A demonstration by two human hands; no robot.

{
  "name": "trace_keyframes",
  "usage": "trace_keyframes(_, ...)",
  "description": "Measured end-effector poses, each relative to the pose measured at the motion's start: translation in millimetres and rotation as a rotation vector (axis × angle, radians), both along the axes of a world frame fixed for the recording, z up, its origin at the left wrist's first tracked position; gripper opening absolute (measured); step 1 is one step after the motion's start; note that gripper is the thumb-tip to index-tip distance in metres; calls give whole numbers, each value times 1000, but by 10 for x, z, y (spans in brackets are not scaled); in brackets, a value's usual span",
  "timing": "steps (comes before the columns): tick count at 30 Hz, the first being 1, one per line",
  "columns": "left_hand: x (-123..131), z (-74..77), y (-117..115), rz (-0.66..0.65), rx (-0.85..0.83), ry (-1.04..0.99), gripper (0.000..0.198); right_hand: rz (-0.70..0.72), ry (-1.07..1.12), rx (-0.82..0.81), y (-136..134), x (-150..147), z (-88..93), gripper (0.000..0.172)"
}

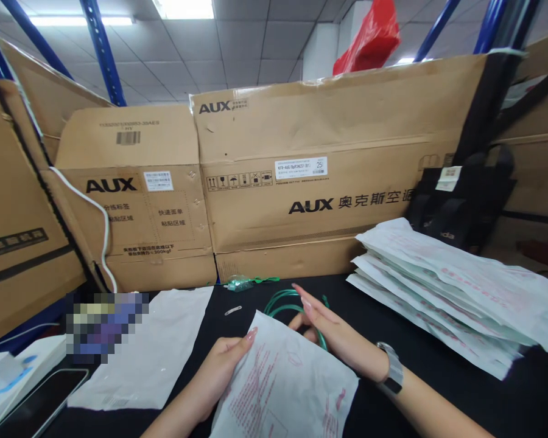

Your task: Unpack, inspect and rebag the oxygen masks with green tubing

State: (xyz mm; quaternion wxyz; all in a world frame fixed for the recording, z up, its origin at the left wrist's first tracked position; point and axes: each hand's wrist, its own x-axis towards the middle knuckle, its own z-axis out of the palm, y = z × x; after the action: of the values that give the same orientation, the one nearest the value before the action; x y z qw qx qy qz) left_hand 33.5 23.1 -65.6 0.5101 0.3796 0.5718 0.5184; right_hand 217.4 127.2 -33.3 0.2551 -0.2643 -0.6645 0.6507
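My left hand (231, 368) grips the upper left edge of a white packet (287, 383) printed in red, thumb on top. Behind the packet's upper right side, my right hand (324, 322) is curled around coiled green tubing (285, 296), two fingers stretched forward and the others bent beneath. Part of the tubing is hidden behind the hand and packet. Beyond the hands lies a clear green plastic piece (238, 283) with a green strap. Near it on the black surface is a small pale strip (233, 310) with holes in it.
A stack of white packets (438, 286) rises at the right. Another flat white packet (159, 347) lies left, beside a blurred-out patch (105, 328) and a phone (41, 404). Cardboard panels (265, 213) wall off the back; a black bag (456, 207) hangs behind the stack.
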Motion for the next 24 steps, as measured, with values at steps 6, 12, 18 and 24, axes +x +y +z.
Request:
trace_keyframes(6,-11,-13,18,-5,15,9,48,210,-132,134,27,22,31,44)
trace_keyframes(12,38,-17,-23,-115,17,39,51,552,-272,225,101,153,106,39)
trace_keyframes(18,29,82,-74,-115,-10,-19,46,723,-241,60,223,182,-4,40)
trace_keyframes(24,-14,128,-76,-48,-17,-58,45,470,-135,76,150,59,-78,34)
